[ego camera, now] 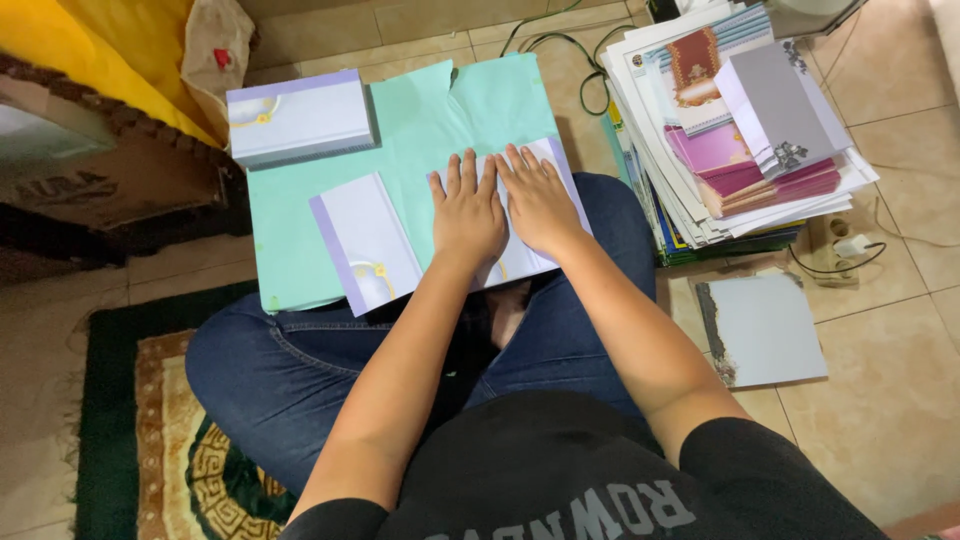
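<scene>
As you sit cross-legged, your left hand (467, 212) and right hand (538, 200) press flat — fingers open, gripping nothing — on the lavender-edged card (520, 215) atop the mint-green paper (415, 120).

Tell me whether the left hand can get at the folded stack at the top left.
Probably yes. The left hand presses flat on a card; the stack lies beyond it on the green sheet, with nothing between them.
</scene>
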